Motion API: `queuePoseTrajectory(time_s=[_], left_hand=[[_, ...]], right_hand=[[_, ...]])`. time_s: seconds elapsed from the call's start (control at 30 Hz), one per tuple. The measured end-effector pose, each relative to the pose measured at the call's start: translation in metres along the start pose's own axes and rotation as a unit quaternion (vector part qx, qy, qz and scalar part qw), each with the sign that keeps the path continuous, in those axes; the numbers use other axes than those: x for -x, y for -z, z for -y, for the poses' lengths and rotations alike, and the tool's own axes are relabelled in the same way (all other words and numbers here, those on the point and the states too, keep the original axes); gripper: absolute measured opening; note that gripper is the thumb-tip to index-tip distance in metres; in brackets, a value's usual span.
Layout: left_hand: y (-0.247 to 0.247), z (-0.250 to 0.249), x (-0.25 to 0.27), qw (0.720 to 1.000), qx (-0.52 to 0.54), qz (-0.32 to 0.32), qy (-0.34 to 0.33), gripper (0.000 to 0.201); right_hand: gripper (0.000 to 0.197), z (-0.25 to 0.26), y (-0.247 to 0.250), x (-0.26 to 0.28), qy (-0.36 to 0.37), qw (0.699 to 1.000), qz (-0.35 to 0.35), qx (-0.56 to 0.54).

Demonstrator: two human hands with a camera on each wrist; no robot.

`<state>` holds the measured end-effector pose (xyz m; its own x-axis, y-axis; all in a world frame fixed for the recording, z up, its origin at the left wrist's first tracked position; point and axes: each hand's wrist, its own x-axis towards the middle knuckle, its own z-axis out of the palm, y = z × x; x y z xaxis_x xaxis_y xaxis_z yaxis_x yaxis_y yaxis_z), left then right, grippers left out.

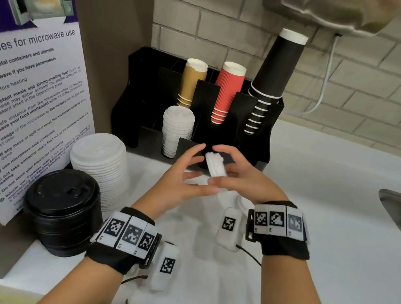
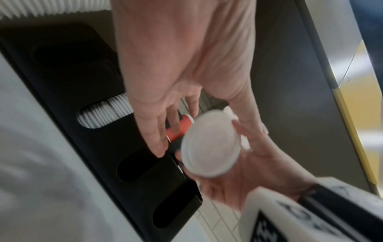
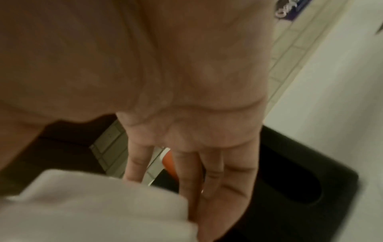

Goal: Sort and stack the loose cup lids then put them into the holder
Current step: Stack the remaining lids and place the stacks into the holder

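Your right hand (image 1: 243, 178) holds a short stack of white lids (image 1: 215, 166) in the air just in front of the black holder (image 1: 256, 142), above the white counter (image 1: 335, 214). The stack is blurred, so you cannot count its lids; it looks like a few. It is turned on edge, its axis lying roughly level and running left to right between your hands, and in the left wrist view its round flat face (image 2: 211, 144) looks toward that camera. Your right fingers and thumb curl round the rim. Your left hand (image 1: 182, 174) is spread, fingers straight and apart, just beside the stack; whether the fingertips touch it cannot be told.

In the holder, one stack of white lids (image 1: 177, 130) fills a front slot. Behind stand three stacks of upturned cups: one tan (image 1: 192, 82), one red (image 1: 227, 93), one black (image 1: 272, 80), the black one tilted to the right. Two front slots (image 2: 143, 165) show dark in the left wrist view.

On the counter to the left sit two more stacks: one of larger white lids (image 1: 100, 161) and, touching it in front, one of black lids (image 1: 61, 209). A microwave notice (image 1: 28, 101) leans behind them. A sink edge (image 1: 399, 215) shows at the right.
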<state>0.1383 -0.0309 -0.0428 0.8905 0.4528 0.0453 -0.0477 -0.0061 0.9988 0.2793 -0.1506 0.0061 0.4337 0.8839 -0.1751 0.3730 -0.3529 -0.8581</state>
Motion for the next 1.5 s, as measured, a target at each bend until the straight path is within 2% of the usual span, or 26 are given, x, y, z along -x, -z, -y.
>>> queuePoseTrajectory(time_s=[0.07,0.17,0.53,0.63,0.67,0.73,0.83,0.93,1.07,1.27,1.37,1.43,1.5], left_hand=[[-0.001,0.0,0.0,0.999,0.019,-0.002,-0.033,0.091],[0.003,-0.001,0.0,0.998,0.013,-0.023,-0.058,0.088],[0.012,-0.002,-0.001,0.997,0.015,-0.056,-0.058,0.094],[0.014,0.001,-0.002,0.995,0.021,-0.092,-0.036,0.101],[0.015,0.002,-0.003,0.993,0.017,-0.115,-0.022,0.097],[0.017,0.005,-0.005,0.987,0.0,-0.162,0.002,0.071],[0.021,0.01,-0.008,0.982,-0.016,-0.184,0.034,0.036],[0.023,0.014,-0.008,0.984,-0.017,-0.17,0.046,0.025],[0.025,0.017,-0.007,0.985,-0.019,-0.159,0.058,0.023],[0.029,0.017,-0.009,0.984,-0.023,-0.161,0.069,0.023],[0.03,0.018,-0.01,0.984,-0.02,-0.163,0.073,0.023],[0.03,0.019,-0.011,0.984,-0.021,-0.161,0.074,0.023],[0.029,0.019,-0.013,0.985,-0.021,-0.158,0.072,0.022]], right_hand=[[0.07,0.006,-0.009,-0.002,0.032,0.998,0.022,-0.041],[0.063,0.011,-0.01,-0.003,0.057,0.996,0.012,-0.065],[0.055,0.02,-0.015,-0.012,0.082,0.996,-0.02,-0.035],[0.055,0.029,-0.01,-0.028,0.087,0.995,-0.044,-0.032],[0.056,0.034,-0.007,-0.038,0.09,0.993,-0.072,-0.036],[0.061,0.045,-0.003,-0.064,0.105,0.984,-0.143,-0.026],[0.062,0.059,-0.001,-0.105,0.13,0.974,-0.178,0.042],[0.059,0.065,-0.002,-0.138,0.123,0.975,-0.153,0.106],[0.055,0.067,-0.007,-0.165,0.127,0.965,-0.13,0.187],[0.062,0.067,-0.019,-0.175,0.121,0.941,-0.082,0.306],[0.071,0.065,-0.025,-0.173,0.113,0.91,-0.078,0.391],[0.071,0.065,-0.027,-0.172,0.122,0.884,-0.094,0.441],[0.068,0.067,-0.028,-0.172,0.13,0.873,-0.096,0.46]])
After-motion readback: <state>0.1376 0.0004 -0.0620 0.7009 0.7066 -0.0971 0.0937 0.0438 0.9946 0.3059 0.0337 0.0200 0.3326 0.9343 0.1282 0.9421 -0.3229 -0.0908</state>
